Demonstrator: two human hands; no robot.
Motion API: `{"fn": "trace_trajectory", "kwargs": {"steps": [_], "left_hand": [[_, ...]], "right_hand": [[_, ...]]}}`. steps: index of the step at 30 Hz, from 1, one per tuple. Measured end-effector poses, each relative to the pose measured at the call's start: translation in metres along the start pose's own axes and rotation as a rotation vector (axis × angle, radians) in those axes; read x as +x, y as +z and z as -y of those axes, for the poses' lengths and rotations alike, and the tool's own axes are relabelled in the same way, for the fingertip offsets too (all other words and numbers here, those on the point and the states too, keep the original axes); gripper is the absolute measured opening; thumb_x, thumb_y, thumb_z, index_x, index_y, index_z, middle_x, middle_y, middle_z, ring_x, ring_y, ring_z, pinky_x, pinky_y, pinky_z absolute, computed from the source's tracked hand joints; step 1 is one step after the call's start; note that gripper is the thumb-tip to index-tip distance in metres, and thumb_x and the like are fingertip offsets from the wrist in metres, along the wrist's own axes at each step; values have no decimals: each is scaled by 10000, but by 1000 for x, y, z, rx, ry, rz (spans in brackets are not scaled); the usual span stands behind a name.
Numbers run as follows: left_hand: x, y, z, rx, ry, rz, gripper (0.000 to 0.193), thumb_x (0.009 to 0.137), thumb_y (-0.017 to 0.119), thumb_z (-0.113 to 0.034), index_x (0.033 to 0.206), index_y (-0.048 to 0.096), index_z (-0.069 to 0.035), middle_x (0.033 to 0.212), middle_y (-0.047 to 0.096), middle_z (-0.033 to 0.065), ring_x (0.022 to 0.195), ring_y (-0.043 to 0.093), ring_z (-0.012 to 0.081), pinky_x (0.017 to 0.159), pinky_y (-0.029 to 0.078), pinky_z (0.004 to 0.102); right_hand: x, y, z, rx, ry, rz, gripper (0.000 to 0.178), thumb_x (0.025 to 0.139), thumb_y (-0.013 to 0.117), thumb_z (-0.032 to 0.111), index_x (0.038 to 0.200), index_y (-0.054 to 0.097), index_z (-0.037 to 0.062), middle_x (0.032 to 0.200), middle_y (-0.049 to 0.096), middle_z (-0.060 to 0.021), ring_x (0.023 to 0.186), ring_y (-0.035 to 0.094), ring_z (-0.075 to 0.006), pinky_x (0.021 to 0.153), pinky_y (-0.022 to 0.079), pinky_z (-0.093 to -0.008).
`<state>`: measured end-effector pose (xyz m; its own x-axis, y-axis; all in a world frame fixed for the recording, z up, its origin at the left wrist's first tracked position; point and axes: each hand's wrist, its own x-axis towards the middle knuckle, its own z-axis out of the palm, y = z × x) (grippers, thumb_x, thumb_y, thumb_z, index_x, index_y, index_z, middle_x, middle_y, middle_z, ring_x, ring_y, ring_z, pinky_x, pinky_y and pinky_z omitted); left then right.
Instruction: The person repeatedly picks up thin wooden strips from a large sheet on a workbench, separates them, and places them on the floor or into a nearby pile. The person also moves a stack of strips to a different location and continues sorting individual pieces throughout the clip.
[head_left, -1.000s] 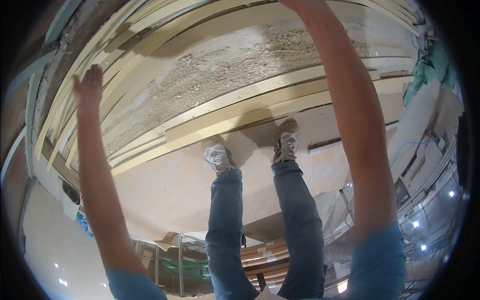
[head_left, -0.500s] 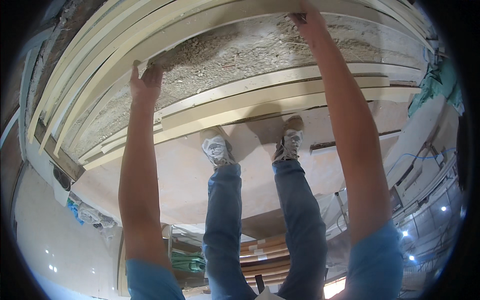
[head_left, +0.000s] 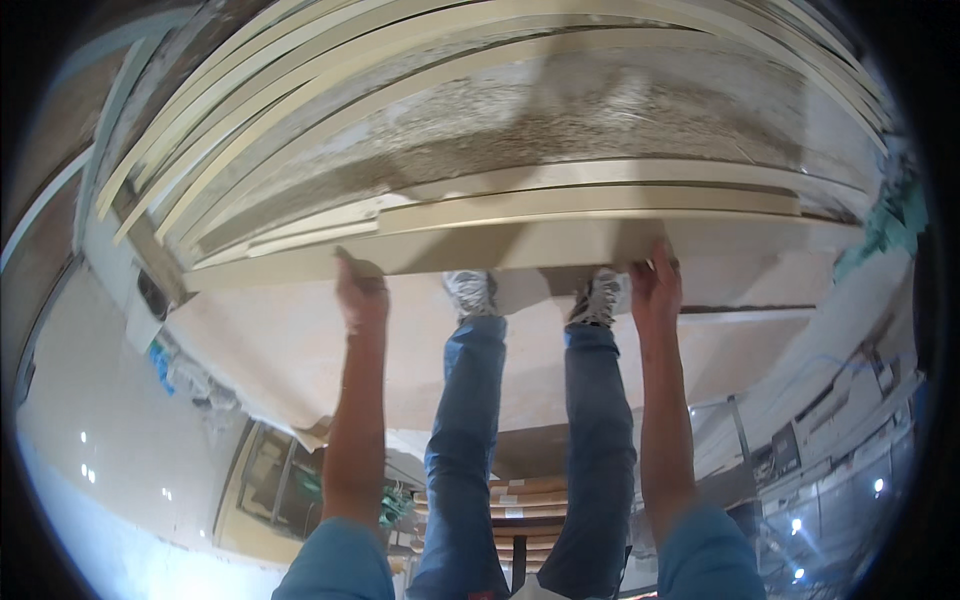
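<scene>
A long cream plank [head_left: 480, 247] lies crosswise just in front of my shoes, with its broad face showing. My left hand [head_left: 362, 292] grips its near edge left of my shoes, thumb on top and the other fingers partly hidden. My right hand [head_left: 657, 288] holds the same edge to the right of them. Directly behind, parallel to this plank, lie a shorter cream strip [head_left: 590, 206] and another pale strip [head_left: 600, 174].
Several long cream strips [head_left: 300, 75] lie at the far side, beyond a rough, debris-covered strip of ground [head_left: 600, 115]. Green cloth [head_left: 893, 225] hangs at the right end. Underfoot is a pale pinkish board [head_left: 400, 345]. Behind my legs are stacked brown boards [head_left: 525, 500].
Both hands have come back from the far strips toward my shoes and closer together. They now hold the plank's near edge, and a broad plank face shows there.
</scene>
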<state>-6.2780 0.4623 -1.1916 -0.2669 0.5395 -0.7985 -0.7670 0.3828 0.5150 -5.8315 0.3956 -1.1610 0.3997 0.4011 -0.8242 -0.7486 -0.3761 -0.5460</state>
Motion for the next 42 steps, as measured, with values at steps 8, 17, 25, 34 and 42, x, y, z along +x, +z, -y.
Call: {"fn": "trace_trajectory", "kwargs": {"steps": [8, 17, 25, 34, 42], "left_hand": [[19, -24, 19, 1042, -761, -324, 355, 1004, 586, -395, 1085, 660, -57, 999, 706, 59, 896, 679, 177, 844, 565, 313], [245, 98, -7, 199, -101, -259, 501, 1052, 473, -367, 1331, 444, 47, 1264, 535, 235, 1139, 581, 330, 951, 546, 424], [290, 149, -84, 337, 94, -135, 191, 984, 613, -166, 1122, 582, -38, 1085, 646, 137, 986, 650, 265, 762, 603, 372], [269, 275, -174, 669, 242, 262, 331, 1034, 516, -135, 1277, 504, 89, 1298, 570, 225, 1232, 562, 324, 1110, 491, 425], [239, 159, -49, 771, -166, 229, 267, 975, 597, -181, 1161, 559, 7, 1017, 672, 150, 829, 675, 309, 828, 608, 447]], "right_hand": [[45, -46, -27, -1633, 217, 239, 390, 962, 620, 361, 1071, 659, -12, 847, 702, -136, 765, 703, -234, 680, 565, -359], [227, 175, 3, -303, -14, 105, 295, 984, 580, 239, 1115, 651, -15, 1174, 629, -114, 1023, 633, -180, 835, 541, -333], [299, 258, 48, -1, -17, 78, 188, 981, 609, 163, 1091, 626, 12, 1111, 602, -148, 961, 618, -288, 793, 595, -408], [283, 305, 126, -382, -54, 347, 471, 1002, 589, 320, 1225, 454, -72, 1075, 578, -228, 1013, 639, -356, 886, 593, -463], [266, 294, 62, -926, -283, 481, 444, 951, 603, 370, 1074, 556, -54, 975, 612, -266, 991, 619, -401, 880, 533, -490]]}}
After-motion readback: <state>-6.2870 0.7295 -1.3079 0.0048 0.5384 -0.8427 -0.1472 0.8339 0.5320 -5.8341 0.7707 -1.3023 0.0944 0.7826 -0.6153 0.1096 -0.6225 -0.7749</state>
